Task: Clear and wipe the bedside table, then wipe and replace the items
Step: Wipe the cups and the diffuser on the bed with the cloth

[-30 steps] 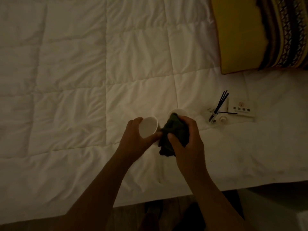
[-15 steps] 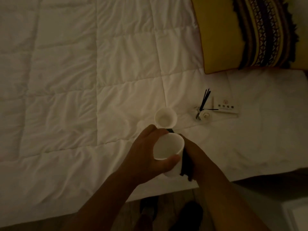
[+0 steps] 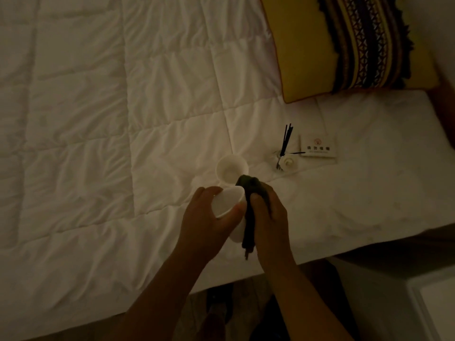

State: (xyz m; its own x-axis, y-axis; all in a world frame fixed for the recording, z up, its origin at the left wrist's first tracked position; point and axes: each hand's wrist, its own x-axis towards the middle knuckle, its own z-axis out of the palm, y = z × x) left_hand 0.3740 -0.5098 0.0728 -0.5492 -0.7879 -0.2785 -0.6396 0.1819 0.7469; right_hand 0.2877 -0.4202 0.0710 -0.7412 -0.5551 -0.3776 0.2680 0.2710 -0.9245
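My left hand [image 3: 204,217] grips a white paper cup [image 3: 227,201], tilted with its mouth facing up and left, above the white quilt. Pressed against the cup's right side is a dark green cloth [image 3: 248,207], bunched in my right hand [image 3: 268,215]. A second white cup [image 3: 231,168] stands upright on the quilt just beyond my hands. To its right lie a small reed diffuser with black sticks [image 3: 285,153] and a white card with a red symbol [image 3: 317,148].
The white quilted bed [image 3: 98,119] fills most of the view. A yellow pillow with a dark patterned band [image 3: 344,45] lies at the top right. The bed's near edge runs along the bottom, with dark floor and a pale furniture corner [image 3: 430,303] at bottom right.
The cup in my left hand has tilted and the cloth has slid up along its right side. My view has shifted slightly, so the bed items sit further right.
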